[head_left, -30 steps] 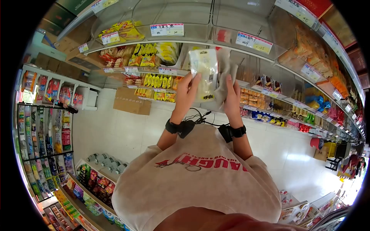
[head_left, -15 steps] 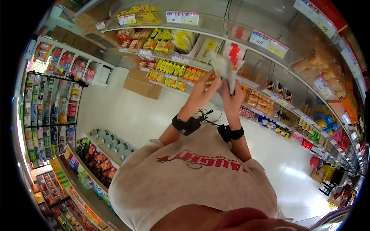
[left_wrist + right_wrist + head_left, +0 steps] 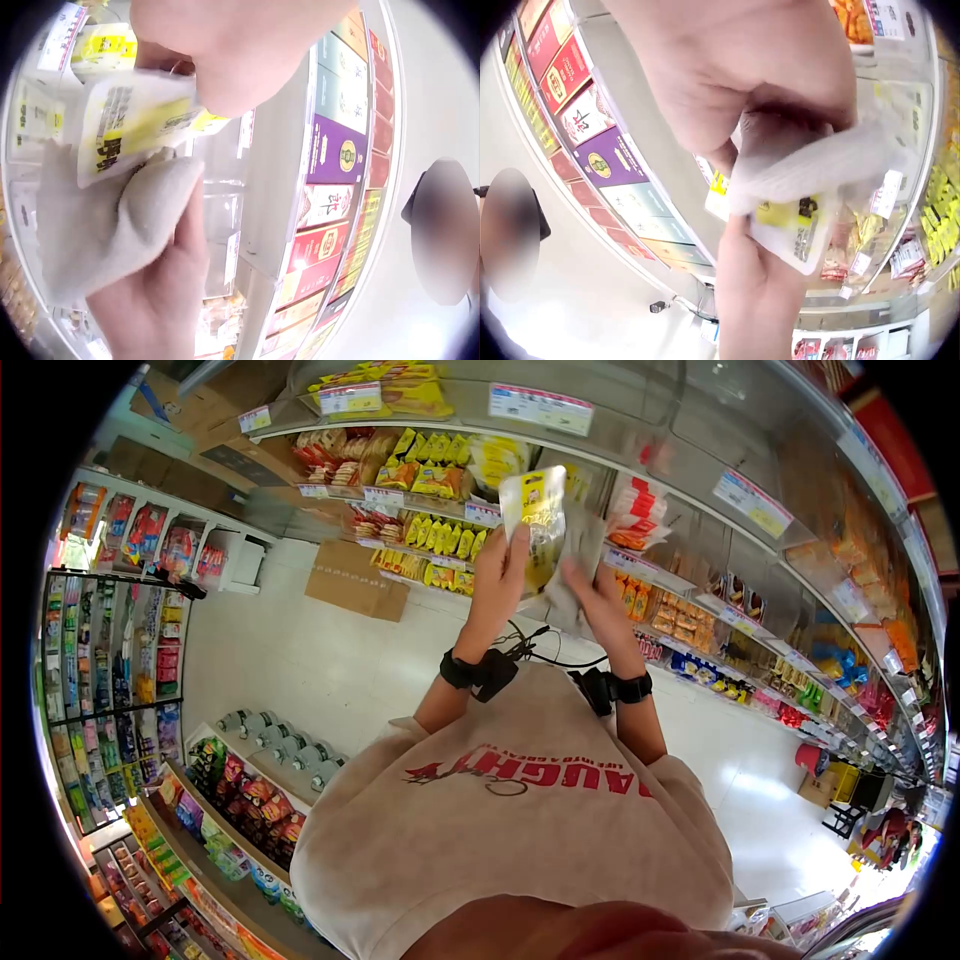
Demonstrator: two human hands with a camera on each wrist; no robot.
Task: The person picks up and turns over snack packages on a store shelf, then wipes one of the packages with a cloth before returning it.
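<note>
A flat plastic snack packet (image 3: pixel 537 510) with yellow print stands tilted up before the shelves in the head view. My left hand (image 3: pixel 495 580) grips it by its left edge, thumb on the near face. Behind and to the right of it, my right hand (image 3: pixel 603 605) holds a grey cloth (image 3: pixel 575 565), blurred in the head view. The left wrist view has the cloth (image 3: pixel 112 232) draped over the right fingers, close against the packet (image 3: pixel 131 120). From the right wrist, a fold of cloth (image 3: pixel 817 165) overlaps the packet (image 3: pixel 802 240), and part of the packet is hidden.
Shelf bins with price tags (image 3: pixel 540 408) curve round in front, holding yellow snack bags (image 3: pixel 430 465) and red-and-white packets (image 3: pixel 637 510). Gift boxes, one purple (image 3: pixel 337 150), line an upper shelf. A cardboard box (image 3: pixel 355 582) sits on the floor at left, large bottles (image 3: pixel 285 740) nearer.
The packet and cloth were apart, then came together edge-on with both hands close. Now the packet shows a yellow-printed face and the right hand has drawn out to the right with the cloth.
</note>
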